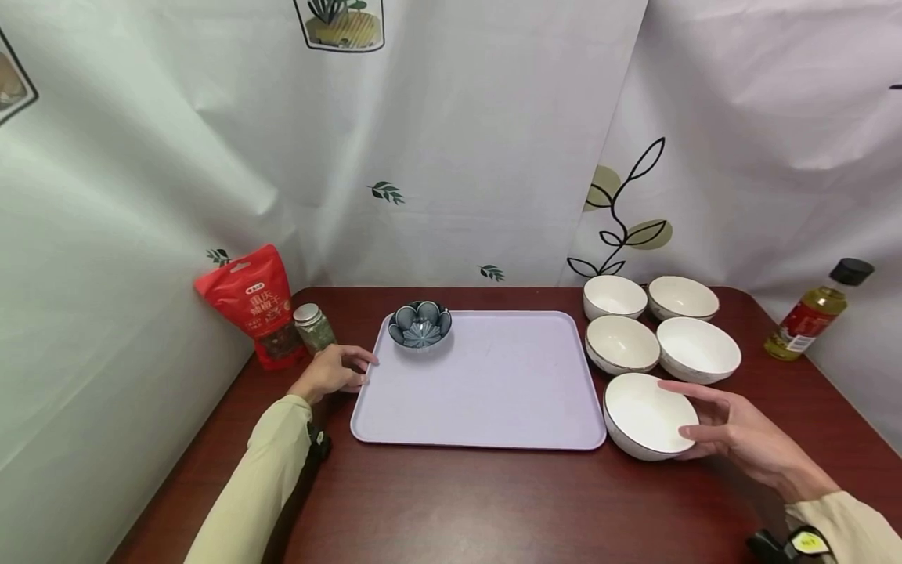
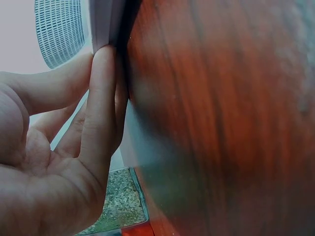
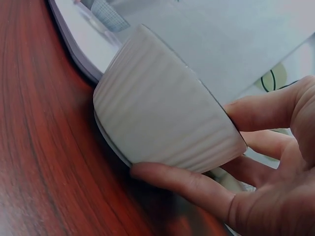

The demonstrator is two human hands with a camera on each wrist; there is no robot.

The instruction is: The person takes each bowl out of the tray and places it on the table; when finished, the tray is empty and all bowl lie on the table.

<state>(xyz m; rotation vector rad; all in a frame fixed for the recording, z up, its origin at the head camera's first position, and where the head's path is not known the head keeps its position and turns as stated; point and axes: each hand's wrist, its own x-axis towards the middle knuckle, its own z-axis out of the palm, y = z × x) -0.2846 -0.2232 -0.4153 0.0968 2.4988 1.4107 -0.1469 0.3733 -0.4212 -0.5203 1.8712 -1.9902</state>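
Observation:
My left hand (image 1: 337, 368) holds the left rim of a pale lilac tray (image 1: 486, 384), its fingertips (image 2: 104, 54) right at the edge in the left wrist view. My right hand (image 1: 740, 431) grips a white bowl (image 1: 644, 415) by its right side, just off the tray's front right corner. In the right wrist view this bowl (image 3: 162, 103) shows ribbed outer walls and a dark rim, with one finger (image 3: 182, 184) low near its foot and another at the rim. A dark blue-grey petal-patterned bowl (image 1: 420, 325) sits in the tray's back left corner.
Several more white bowls (image 1: 622, 345) stand behind the gripped one, right of the tray. Beyond them is an oil bottle (image 1: 806, 317). A red pouch (image 1: 257, 305) and a herb jar (image 1: 315, 327) stand at the left, near the fabric backdrop (image 1: 479, 157).

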